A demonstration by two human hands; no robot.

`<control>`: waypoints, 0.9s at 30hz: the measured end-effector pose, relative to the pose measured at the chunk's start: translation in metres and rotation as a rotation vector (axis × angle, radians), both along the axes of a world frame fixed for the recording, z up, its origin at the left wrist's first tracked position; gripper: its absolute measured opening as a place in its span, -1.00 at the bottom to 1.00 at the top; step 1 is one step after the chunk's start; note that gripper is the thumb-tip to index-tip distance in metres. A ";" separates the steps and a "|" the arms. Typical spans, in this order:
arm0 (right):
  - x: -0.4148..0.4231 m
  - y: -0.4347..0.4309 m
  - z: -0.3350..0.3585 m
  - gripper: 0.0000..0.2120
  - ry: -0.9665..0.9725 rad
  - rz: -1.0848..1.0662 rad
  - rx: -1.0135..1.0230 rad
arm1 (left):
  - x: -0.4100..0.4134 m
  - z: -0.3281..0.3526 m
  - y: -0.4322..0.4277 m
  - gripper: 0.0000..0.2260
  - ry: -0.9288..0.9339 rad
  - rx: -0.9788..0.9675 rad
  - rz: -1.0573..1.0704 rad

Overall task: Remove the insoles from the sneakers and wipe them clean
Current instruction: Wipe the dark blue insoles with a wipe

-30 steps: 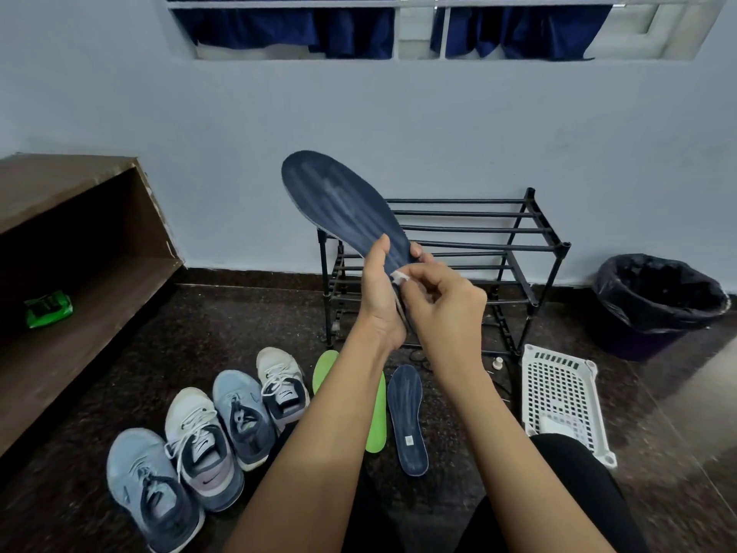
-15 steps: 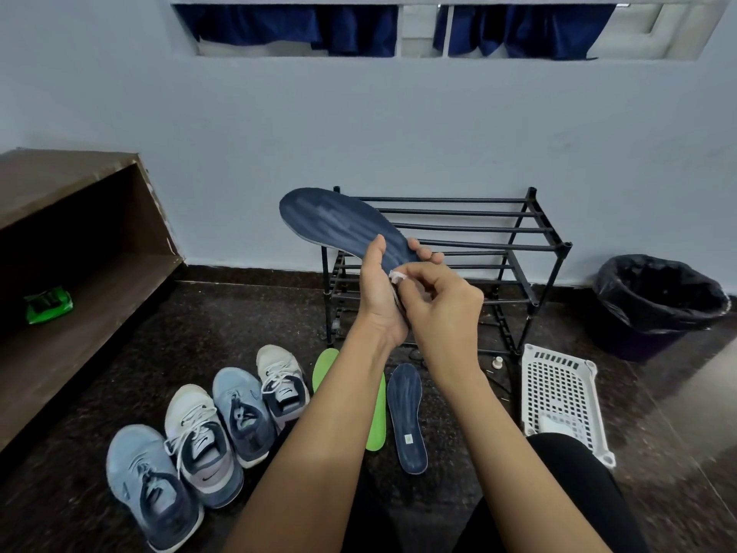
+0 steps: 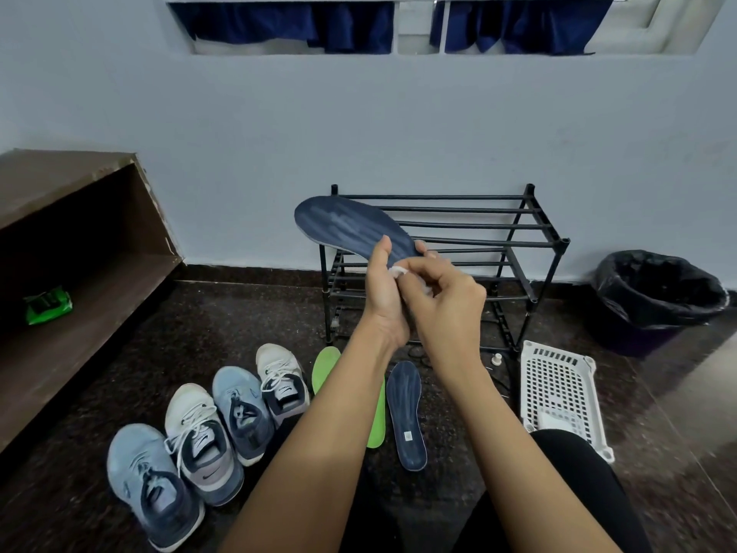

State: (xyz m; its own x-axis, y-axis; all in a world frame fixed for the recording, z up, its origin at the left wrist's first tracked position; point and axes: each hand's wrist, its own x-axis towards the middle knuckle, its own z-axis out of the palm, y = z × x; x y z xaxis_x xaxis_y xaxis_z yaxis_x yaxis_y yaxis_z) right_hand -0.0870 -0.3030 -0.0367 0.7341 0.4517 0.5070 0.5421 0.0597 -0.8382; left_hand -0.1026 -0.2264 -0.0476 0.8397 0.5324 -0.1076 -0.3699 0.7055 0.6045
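Here, the raised insole (image 3: 351, 225) is being gripped at its heel by the left hand (image 3: 383, 301), face exposed. A white wipe (image 3: 397, 271) is being pinched against it by the right hand (image 3: 450, 309).

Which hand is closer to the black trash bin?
Right. The right hand, pinching a white wipe, is toward the trash bin though well apart from it; the left hand, gripping the dark insole, is farther off.

Pale blue wall (image 3: 359, 125) under a curtained window (image 3: 303, 21) — dark speckled floor (image 3: 223, 325), brown wooden shelf (image 3: 79, 249) at left.
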 end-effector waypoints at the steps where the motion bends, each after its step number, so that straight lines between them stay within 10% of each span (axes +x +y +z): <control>1: 0.000 0.000 0.001 -0.87 -0.002 -0.007 0.019 | 0.001 0.000 -0.002 -0.50 0.002 0.010 -0.009; 27: 0.002 -0.011 -0.016 -0.91 0.054 -0.038 -0.075 | -0.011 0.012 0.011 -0.66 -0.165 -0.119 0.096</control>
